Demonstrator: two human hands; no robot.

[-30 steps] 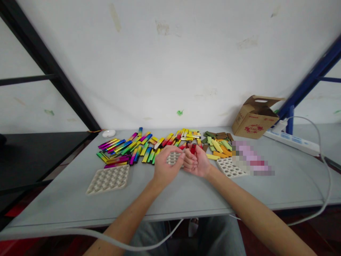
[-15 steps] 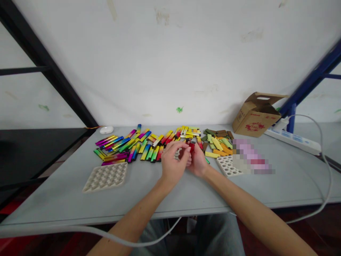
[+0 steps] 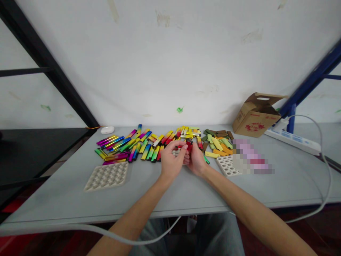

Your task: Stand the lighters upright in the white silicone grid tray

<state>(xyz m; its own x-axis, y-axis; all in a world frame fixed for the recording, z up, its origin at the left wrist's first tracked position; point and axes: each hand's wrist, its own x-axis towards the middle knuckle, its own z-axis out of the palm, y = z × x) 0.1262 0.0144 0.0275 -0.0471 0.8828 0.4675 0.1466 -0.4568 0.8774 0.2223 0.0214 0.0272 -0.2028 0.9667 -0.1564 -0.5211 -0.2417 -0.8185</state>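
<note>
My left hand [image 3: 172, 160] and my right hand [image 3: 197, 160] are together above the middle of the grey table [image 3: 160, 192]. A red lighter-like piece [image 3: 189, 145] with a dark end shows between them, and the right fingers are wrapped round it. My left hand's thumb and fingers are curled close beside it; what they pinch is too small to make out. Behind the hands lie many bright multicoloured pieces [image 3: 145, 151]. Green, yellow and orange pieces [image 3: 217, 144] lie to the right. Part of a pale holed object [image 3: 176, 153] shows behind my left fingers.
A pale tray with hollows [image 3: 107, 176] lies at the left, and a white holed tray [image 3: 226, 165] at the right. An open cardboard box [image 3: 256, 119], a power strip [image 3: 295, 140] and a white case [image 3: 107, 130] stand farther back. A white cable [image 3: 330, 170] hangs at the right.
The red piece between my hands has shifted slightly left and down. My left thumb and fingers have moved a little, and both hands remain together at the same place.
</note>
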